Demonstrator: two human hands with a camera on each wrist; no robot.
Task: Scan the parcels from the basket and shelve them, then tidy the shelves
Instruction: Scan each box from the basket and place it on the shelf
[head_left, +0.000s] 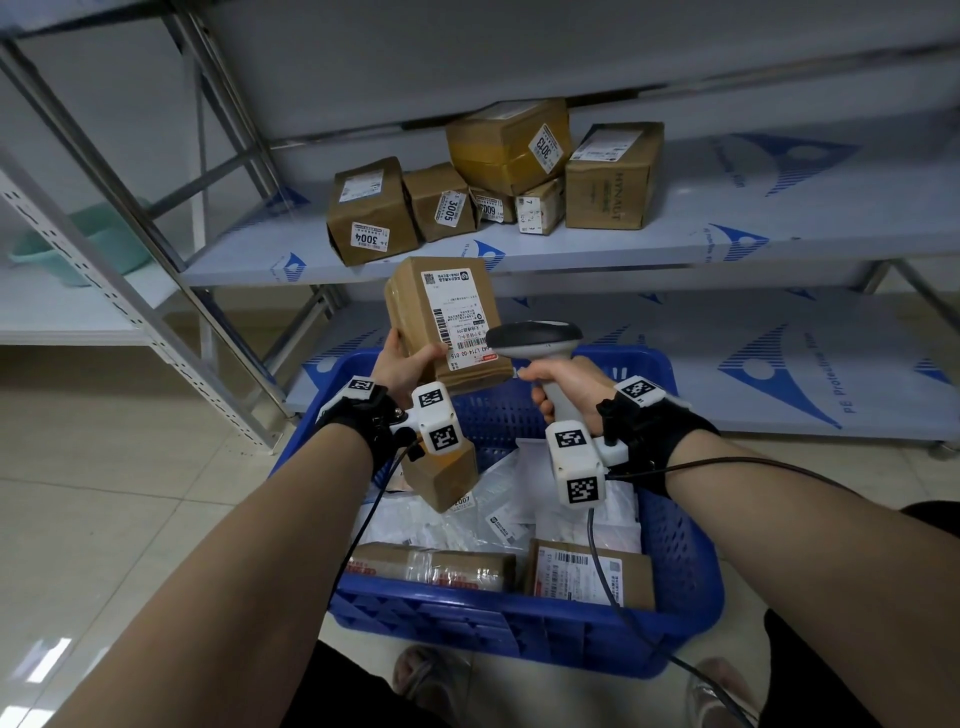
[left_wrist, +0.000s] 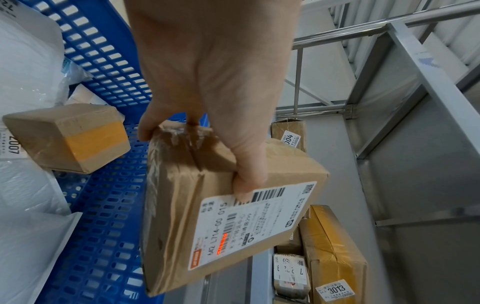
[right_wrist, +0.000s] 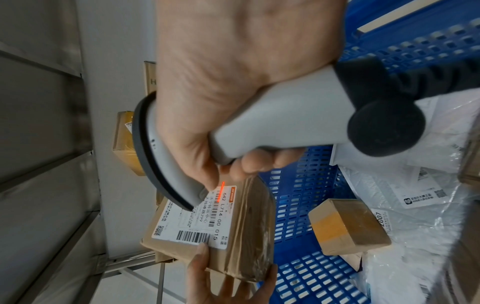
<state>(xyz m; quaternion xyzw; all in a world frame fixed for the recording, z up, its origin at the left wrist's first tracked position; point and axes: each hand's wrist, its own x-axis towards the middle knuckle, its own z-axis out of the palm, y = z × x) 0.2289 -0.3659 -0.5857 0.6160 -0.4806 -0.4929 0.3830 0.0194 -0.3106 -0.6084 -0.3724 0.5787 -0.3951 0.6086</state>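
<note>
While I read across from the left, my left hand (head_left: 402, 364) grips a brown parcel (head_left: 441, 322) by its near end, thumb on the label face and fingers curled behind, holding it up above the far rim of the blue basket (head_left: 691, 525). Its long axis runs away from me toward the shelf (head_left: 675, 244), tilted up, with the white label (left_wrist: 249, 228) facing up and to the right. A red scan line lies across the label's lower barcode in both wrist views, so I judge the scan of this parcel is in hand and not yet confirmed. To the right, my right hand (head_left: 558, 384) is wrapped round the handle of the scanner (head_left: 535, 340), whose head sits just over the label's near corner, pointing left at it.

On progress: six or so boxes (head_left: 493, 176) already sit on the middle shelf, several with number stickers, loosely bunched and one stacked askew. The basket holds at least three more brown boxes and several white bags (head_left: 519, 519). So I judge the job well short of halfway: this parcel needs shelving, the rest scanning, then the tidy-up.
</note>
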